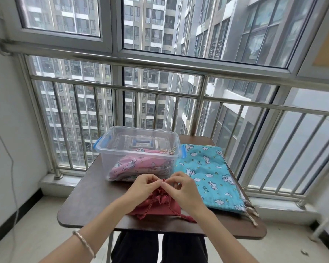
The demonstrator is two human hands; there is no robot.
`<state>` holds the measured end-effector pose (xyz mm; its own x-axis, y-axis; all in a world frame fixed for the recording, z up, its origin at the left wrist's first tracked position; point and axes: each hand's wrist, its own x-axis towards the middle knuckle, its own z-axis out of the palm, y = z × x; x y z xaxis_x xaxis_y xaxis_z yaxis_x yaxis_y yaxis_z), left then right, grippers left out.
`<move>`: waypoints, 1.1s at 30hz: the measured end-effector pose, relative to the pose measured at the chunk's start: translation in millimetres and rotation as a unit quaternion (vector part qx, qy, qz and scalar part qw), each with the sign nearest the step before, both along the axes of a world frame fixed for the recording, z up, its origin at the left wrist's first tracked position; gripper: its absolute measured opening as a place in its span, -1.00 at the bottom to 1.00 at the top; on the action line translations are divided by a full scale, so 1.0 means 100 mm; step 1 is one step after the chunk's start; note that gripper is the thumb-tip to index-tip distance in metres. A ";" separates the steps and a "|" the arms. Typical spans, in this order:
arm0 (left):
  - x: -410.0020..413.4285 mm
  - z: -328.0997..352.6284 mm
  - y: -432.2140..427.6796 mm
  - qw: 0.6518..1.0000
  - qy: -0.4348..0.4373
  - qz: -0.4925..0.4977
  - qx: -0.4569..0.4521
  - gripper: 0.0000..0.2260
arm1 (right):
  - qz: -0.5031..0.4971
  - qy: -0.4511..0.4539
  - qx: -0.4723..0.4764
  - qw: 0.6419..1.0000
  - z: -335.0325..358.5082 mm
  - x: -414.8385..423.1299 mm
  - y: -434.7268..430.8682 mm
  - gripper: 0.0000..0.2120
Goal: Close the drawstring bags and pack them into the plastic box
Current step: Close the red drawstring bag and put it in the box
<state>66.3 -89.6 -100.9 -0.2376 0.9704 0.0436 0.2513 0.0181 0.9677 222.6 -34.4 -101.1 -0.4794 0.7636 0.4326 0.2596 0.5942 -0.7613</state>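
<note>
Left grip [146, 185] and right grip [184, 188] pinch the cord [164, 180] of your red bag [156, 205]; box [104, 154] just beyond, blue bag [207, 171] right, bare tabletop [91, 196] left.

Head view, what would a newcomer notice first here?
The left hand and right hand pinch the gathered mouth of a red bag at the near middle of the table. Behind it stands a clear plastic box holding pink bags, and a blue cartoon-print bag lies flat to its right.

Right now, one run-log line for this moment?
closing red satin drawstring bag | left hand, right hand: pinch cord | clear plastic box: pink bags inside | blue printed bag: outside
</note>
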 end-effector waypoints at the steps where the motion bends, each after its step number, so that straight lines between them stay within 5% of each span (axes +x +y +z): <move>1: 0.00 0.00 0.00 1.000 0.002 0.002 -0.006 -0.83 | -0.001 -0.005 -0.006 1.000 0.00 0.00 0.00 -0.91; 12: -0.08 0.06 -0.11 0.997 0.072 -0.021 0.014 -0.89 | -0.015 0.028 -0.327 0.944 0.08 0.03 0.15 -0.85; 18: -0.30 0.02 -0.17 0.984 0.176 -0.012 0.023 -0.89 | 0.024 -0.070 -0.270 0.960 0.06 0.31 0.27 -0.79; 24: -0.33 -0.08 -0.18 0.915 0.396 0.026 0.075 -0.97 | 0.089 -0.237 -0.198 0.947 0.09 0.41 0.25 -0.73; 29: -0.25 -0.06 -0.22 0.873 0.476 0.054 0.090 -0.87 | 0.037 -0.222 -0.123 0.967 0.28 0.12 0.24 -0.79; 33: -0.17 0.02 -0.29 0.873 0.476 0.084 0.060 -0.86 | 0.065 -0.310 -0.107 0.942 0.29 -0.15 0.26 -0.58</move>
